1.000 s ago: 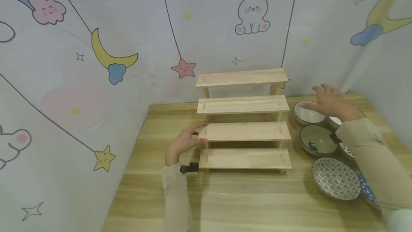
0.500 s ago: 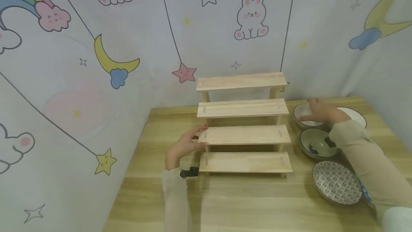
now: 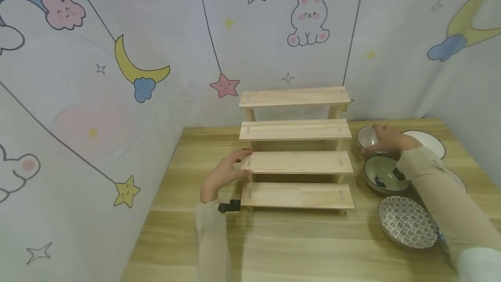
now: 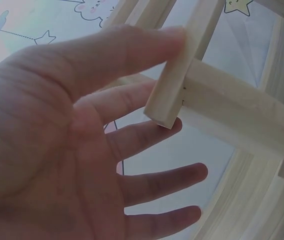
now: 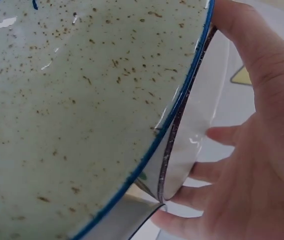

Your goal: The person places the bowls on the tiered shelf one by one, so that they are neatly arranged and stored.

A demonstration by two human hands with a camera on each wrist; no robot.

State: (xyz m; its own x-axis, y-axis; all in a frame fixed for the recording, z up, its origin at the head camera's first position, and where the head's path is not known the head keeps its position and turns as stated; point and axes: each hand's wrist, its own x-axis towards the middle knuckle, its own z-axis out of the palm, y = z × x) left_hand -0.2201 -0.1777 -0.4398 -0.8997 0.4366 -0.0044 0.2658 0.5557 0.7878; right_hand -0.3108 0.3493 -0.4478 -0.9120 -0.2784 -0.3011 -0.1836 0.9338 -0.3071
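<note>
A pale wooden four-tier shelf stands on the wooden table. My left hand grips the left end of its second board from the bottom. In the left wrist view the thumb lies on the board end, with the other fingers spread behind and below it. At the back right, my right hand holds a white dark-rimmed bowl by its edge. The right wrist view shows thumb and fingers around that white bowl, partly hidden behind a speckled green bowl.
In front of the white bowl sit the green bowl and a grey patterned plate. Farther right lies a white dish, with more dishware partly under the right sleeve. Cartoon-printed cloth walls bound the table's back and sides.
My right hand has come down from above the dishes and moved slightly left onto the white bowl, its fingers closing at the edge. The left hand stays on the shelf.
</note>
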